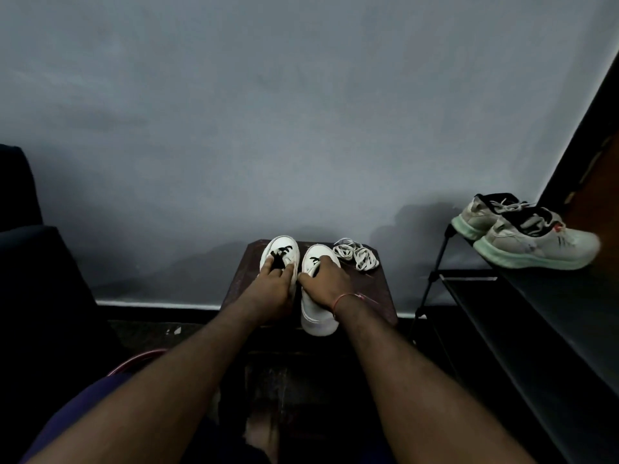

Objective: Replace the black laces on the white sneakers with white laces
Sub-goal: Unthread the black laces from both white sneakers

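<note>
Two white sneakers stand side by side, toes away from me, on a small dark wooden stool [378, 296]. The left sneaker [280, 246] and the right sneaker [318, 324] both carry black laces [278, 254]. My left hand [274, 286] lies over the left sneaker and grips it, fingers at its laces. My right hand [326, 283] grips the top of the right sneaker, covering most of its lacing. A bundle of white laces [356, 254] lies on the stool just right of the sneakers.
A grey wall stands right behind the stool. At the right, a black rack [536, 303] holds a pair of grey running shoes [526, 234] with mint soles. A dark seat [30, 249] is at the left, and a reddish ring [140, 358] lies on the floor.
</note>
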Action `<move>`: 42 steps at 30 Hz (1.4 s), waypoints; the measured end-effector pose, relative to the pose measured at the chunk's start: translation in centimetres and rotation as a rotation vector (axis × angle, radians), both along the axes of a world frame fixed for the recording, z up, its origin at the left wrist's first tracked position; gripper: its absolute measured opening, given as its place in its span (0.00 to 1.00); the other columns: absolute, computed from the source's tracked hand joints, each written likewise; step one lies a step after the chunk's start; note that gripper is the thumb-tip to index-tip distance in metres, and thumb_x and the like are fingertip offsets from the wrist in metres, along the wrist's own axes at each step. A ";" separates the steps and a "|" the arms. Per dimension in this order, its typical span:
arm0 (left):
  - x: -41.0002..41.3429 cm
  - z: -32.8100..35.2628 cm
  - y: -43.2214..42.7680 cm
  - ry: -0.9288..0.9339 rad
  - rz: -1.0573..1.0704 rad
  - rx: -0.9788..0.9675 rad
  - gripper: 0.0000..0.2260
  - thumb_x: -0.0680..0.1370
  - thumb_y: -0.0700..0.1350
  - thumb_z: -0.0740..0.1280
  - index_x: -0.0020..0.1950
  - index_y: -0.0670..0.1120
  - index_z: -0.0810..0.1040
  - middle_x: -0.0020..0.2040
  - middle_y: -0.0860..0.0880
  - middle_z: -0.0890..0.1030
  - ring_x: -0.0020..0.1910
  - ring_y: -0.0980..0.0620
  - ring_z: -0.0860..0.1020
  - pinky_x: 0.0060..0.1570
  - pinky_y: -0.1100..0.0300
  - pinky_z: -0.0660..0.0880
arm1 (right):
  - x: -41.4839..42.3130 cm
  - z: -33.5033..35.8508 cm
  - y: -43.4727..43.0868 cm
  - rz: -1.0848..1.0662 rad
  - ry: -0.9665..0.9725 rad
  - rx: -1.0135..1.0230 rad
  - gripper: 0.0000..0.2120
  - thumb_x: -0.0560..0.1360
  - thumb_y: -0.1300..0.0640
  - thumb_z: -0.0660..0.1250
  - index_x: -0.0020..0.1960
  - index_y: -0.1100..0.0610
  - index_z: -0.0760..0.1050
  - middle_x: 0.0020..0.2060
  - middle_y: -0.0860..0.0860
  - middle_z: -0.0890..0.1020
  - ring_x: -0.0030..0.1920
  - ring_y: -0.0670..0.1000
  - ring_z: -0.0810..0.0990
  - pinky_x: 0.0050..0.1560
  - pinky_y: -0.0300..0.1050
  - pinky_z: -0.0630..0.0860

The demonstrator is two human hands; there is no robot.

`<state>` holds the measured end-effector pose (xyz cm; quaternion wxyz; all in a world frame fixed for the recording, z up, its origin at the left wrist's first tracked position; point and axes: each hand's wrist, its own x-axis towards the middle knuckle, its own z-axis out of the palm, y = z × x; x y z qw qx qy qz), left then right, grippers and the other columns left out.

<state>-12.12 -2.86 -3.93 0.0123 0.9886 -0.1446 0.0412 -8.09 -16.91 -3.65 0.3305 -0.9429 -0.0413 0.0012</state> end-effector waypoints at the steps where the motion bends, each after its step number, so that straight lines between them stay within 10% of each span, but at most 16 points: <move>1: 0.2 -0.2 0.1 -0.066 0.000 0.025 0.27 0.73 0.46 0.53 0.57 0.23 0.74 0.47 0.29 0.81 0.41 0.36 0.82 0.58 0.31 0.71 | 0.0 -0.1 0.1 0.002 -0.001 0.009 0.25 0.73 0.44 0.66 0.61 0.60 0.71 0.58 0.60 0.79 0.61 0.60 0.76 0.57 0.47 0.71; 4: 0.2 0.3 0.5 -0.154 -0.083 0.076 0.23 0.68 0.45 0.54 0.46 0.29 0.81 0.36 0.37 0.83 0.31 0.43 0.82 0.41 0.40 0.79 | -0.2 -0.1 0.1 0.002 0.004 0.021 0.24 0.73 0.43 0.66 0.60 0.60 0.71 0.57 0.60 0.80 0.60 0.60 0.77 0.56 0.47 0.71; 10: 1.3 -0.6 1.0 -0.265 -0.117 0.078 0.20 0.65 0.42 0.65 0.48 0.27 0.80 0.37 0.34 0.82 0.33 0.41 0.83 0.46 0.36 0.78 | 0.5 -0.3 0.4 -0.023 0.018 0.015 0.22 0.73 0.44 0.65 0.57 0.59 0.72 0.56 0.60 0.80 0.58 0.61 0.77 0.53 0.47 0.71; 17: 2.0 -2.8 2.3 -0.137 -0.054 -0.166 0.39 0.71 0.58 0.41 0.74 0.35 0.64 0.64 0.35 0.76 0.73 0.32 0.62 0.63 0.36 0.70 | 1.0 -0.5 0.0 -0.048 0.090 0.058 0.17 0.80 0.50 0.54 0.59 0.60 0.72 0.60 0.64 0.77 0.61 0.64 0.75 0.56 0.49 0.69; 24: 1.5 -2.4 1.4 -0.018 0.032 -0.118 0.28 0.81 0.50 0.56 0.78 0.40 0.54 0.70 0.40 0.72 0.77 0.38 0.54 0.68 0.42 0.66 | 0.1 -0.3 0.3 -0.063 0.088 0.081 0.16 0.79 0.53 0.53 0.60 0.60 0.72 0.62 0.64 0.76 0.63 0.63 0.74 0.59 0.50 0.69; 38: 0.8 -3.1 1.4 -0.227 0.034 -0.217 0.32 0.75 0.58 0.48 0.72 0.41 0.70 0.61 0.41 0.78 0.71 0.38 0.68 0.51 0.42 0.72 | 0.4 -0.8 0.5 -0.120 0.077 0.234 0.21 0.77 0.61 0.58 0.69 0.58 0.66 0.64 0.61 0.76 0.65 0.61 0.74 0.61 0.46 0.68; 42: 0.3 -2.6 0.9 -0.146 0.096 -0.318 0.36 0.73 0.62 0.41 0.75 0.47 0.66 0.68 0.47 0.74 0.76 0.45 0.57 0.65 0.42 0.62 | -0.1 -0.6 -0.2 -0.023 0.170 0.389 0.29 0.73 0.64 0.64 0.72 0.59 0.61 0.69 0.55 0.72 0.69 0.52 0.71 0.69 0.44 0.67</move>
